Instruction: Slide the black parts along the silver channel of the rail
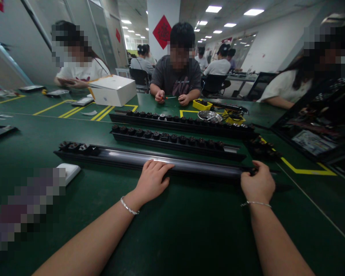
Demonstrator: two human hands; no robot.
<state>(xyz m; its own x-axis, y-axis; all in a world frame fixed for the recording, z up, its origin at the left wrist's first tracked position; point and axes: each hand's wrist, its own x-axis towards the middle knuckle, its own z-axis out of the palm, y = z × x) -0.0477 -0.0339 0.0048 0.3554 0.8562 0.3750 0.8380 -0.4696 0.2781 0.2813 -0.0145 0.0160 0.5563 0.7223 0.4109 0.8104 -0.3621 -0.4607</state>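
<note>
Closest to me on the green table lies a long black channel (pixel 189 166), running left to right, with several small black socket modules (pixel 73 146) at its left end. My left hand (pixel 152 178) rests on the channel's near edge, fingers stretched out and thumb apart. At the right end, the fingers and thumb of my right hand (pixel 258 182) close around a small black socket module (pixel 249 171), mostly hidden by the hand. Behind it stand a second black channel (pixel 238 154) and a third black channel (pixel 126 117), both lined with round black modules.
Loose black modules (pixel 263 147) lie beyond my right hand. Farther back are a metal bowl (pixel 209 116), a yellow tray (pixel 202 104) and a white box (pixel 112 90). A black-framed case (pixel 319 126) stands at right. Opposite, a person (pixel 176 73) holds a screwdriver (pixel 170 97).
</note>
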